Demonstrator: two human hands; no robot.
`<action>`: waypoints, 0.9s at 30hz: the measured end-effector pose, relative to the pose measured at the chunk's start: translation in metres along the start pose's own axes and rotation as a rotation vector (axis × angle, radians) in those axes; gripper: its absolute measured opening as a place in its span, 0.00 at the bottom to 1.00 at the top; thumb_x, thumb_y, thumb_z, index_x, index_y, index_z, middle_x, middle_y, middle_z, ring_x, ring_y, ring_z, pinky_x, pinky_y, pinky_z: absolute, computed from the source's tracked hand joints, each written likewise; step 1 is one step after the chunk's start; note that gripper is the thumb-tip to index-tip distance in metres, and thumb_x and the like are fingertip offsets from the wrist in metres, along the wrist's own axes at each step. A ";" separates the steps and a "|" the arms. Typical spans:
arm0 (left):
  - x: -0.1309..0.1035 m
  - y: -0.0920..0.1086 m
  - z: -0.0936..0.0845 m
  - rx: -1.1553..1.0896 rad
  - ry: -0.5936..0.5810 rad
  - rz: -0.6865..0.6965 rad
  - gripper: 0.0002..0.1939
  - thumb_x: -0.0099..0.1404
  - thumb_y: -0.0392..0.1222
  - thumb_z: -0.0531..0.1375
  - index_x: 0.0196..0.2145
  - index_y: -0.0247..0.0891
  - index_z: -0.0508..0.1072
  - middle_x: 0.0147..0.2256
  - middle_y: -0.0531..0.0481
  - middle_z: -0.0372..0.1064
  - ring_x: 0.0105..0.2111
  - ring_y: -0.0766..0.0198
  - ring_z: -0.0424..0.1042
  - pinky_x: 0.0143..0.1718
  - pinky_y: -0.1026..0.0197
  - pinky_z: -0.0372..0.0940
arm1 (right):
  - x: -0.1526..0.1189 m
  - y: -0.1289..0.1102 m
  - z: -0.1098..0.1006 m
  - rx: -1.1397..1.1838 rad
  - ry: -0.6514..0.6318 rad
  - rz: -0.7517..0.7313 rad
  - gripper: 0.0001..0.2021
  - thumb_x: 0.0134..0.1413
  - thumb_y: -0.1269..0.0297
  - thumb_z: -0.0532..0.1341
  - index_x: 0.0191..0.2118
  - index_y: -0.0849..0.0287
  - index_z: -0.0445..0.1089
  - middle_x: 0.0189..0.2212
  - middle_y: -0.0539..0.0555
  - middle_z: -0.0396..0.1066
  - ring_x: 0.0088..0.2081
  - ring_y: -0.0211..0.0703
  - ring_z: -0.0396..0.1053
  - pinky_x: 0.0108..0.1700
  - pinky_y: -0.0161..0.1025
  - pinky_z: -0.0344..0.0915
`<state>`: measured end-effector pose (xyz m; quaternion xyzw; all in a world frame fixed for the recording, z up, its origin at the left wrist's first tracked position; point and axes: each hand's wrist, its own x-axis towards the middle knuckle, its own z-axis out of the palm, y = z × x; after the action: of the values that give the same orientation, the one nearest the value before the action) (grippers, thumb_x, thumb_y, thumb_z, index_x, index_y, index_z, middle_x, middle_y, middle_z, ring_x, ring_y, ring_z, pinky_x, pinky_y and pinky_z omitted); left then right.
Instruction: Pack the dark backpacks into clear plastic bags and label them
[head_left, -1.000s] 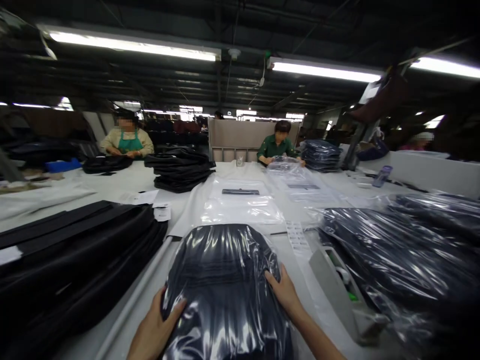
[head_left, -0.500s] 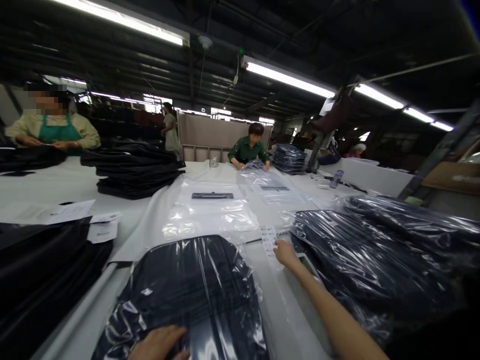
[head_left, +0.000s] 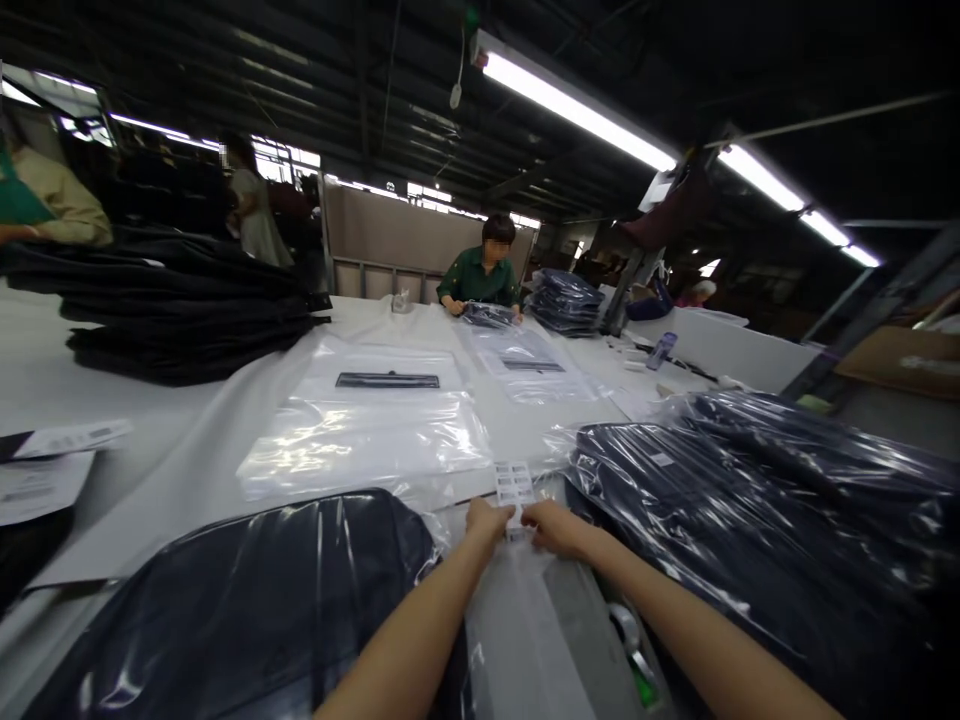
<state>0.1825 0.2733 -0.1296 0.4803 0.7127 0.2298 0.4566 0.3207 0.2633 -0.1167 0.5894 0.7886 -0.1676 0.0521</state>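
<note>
Hands now meet at lower centre: left hand (head_left: 486, 520), off the bagged dark garment (head_left: 247, 600) at lower left, joins right hand (head_left: 551, 527), both pinched on the label strip (head_left: 513, 486), suggesting labelling.

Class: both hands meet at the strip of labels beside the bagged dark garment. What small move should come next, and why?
Probably peel one label off the label strip: the left hand and right hand both pinch its near end, and the bagged garment lies beside them.
</note>
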 end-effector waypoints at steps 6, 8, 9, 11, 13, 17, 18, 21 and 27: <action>0.016 -0.012 0.017 0.086 -0.038 0.130 0.09 0.61 0.42 0.61 0.34 0.33 0.71 0.38 0.47 0.70 0.44 0.58 0.68 0.49 0.49 0.62 | 0.004 0.011 -0.001 0.015 0.049 -0.025 0.19 0.38 0.73 0.65 0.43 0.61 0.71 0.40 0.60 0.72 0.43 0.52 0.69 0.41 0.39 0.62; 0.015 -0.010 0.020 0.046 -0.021 0.138 0.09 0.62 0.42 0.60 0.38 0.33 0.70 0.41 0.47 0.69 0.44 0.58 0.68 0.48 0.50 0.62 | 0.006 0.015 -0.001 0.030 0.059 -0.039 0.18 0.37 0.71 0.66 0.41 0.60 0.71 0.37 0.59 0.73 0.40 0.51 0.70 0.38 0.38 0.61; 0.014 -0.009 0.022 0.019 -0.019 0.118 0.10 0.63 0.43 0.59 0.40 0.33 0.69 0.41 0.47 0.69 0.43 0.59 0.68 0.46 0.51 0.64 | 0.006 0.018 -0.001 0.041 0.062 -0.047 0.18 0.37 0.70 0.66 0.40 0.60 0.71 0.36 0.57 0.73 0.38 0.50 0.70 0.37 0.37 0.61; 0.014 -0.007 0.027 -0.040 -0.046 0.043 0.12 0.64 0.44 0.58 0.41 0.33 0.68 0.39 0.48 0.69 0.37 0.62 0.70 0.39 0.55 0.67 | 0.006 0.023 0.000 0.063 0.071 -0.061 0.18 0.38 0.70 0.66 0.40 0.59 0.71 0.35 0.56 0.73 0.36 0.47 0.70 0.35 0.36 0.60; 0.013 -0.004 0.031 -0.099 -0.100 -0.041 0.12 0.65 0.46 0.57 0.40 0.33 0.68 0.36 0.49 0.69 0.32 0.65 0.70 0.33 0.59 0.68 | 0.006 0.027 0.000 0.086 0.080 -0.074 0.18 0.38 0.70 0.66 0.40 0.59 0.71 0.35 0.55 0.73 0.35 0.45 0.69 0.34 0.34 0.60; 0.012 0.003 0.036 -0.220 -0.228 -0.162 0.12 0.66 0.46 0.57 0.40 0.33 0.68 0.33 0.51 0.67 0.29 0.67 0.69 0.29 0.63 0.67 | 0.006 0.032 0.000 0.122 0.085 -0.103 0.16 0.36 0.68 0.68 0.37 0.60 0.71 0.32 0.53 0.73 0.33 0.43 0.68 0.32 0.33 0.59; 0.011 0.004 0.036 -0.249 -0.264 -0.194 0.12 0.66 0.46 0.56 0.40 0.33 0.68 0.33 0.51 0.67 0.28 0.68 0.68 0.28 0.63 0.67 | 0.005 0.032 -0.001 0.130 0.084 -0.118 0.17 0.35 0.67 0.68 0.37 0.60 0.72 0.32 0.53 0.73 0.33 0.43 0.68 0.32 0.33 0.59; 0.010 0.004 0.034 -0.335 -0.352 -0.286 0.12 0.68 0.45 0.54 0.40 0.32 0.68 0.31 0.51 0.67 0.26 0.69 0.67 0.26 0.64 0.67 | 0.003 0.031 -0.004 0.146 0.080 -0.180 0.19 0.35 0.65 0.69 0.40 0.57 0.72 0.32 0.49 0.73 0.32 0.40 0.67 0.32 0.32 0.58; 0.013 -0.002 0.030 -0.420 -0.386 -0.375 0.13 0.68 0.47 0.53 0.38 0.32 0.67 0.28 0.54 0.64 0.22 0.72 0.63 0.22 0.67 0.63 | -0.005 0.024 -0.011 0.099 0.101 -0.217 0.06 0.39 0.64 0.67 0.27 0.60 0.74 0.21 0.48 0.70 0.26 0.39 0.64 0.28 0.33 0.52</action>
<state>0.2059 0.2805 -0.1506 0.2708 0.6262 0.1885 0.7064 0.3456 0.2685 -0.1102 0.5102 0.8401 -0.1809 -0.0353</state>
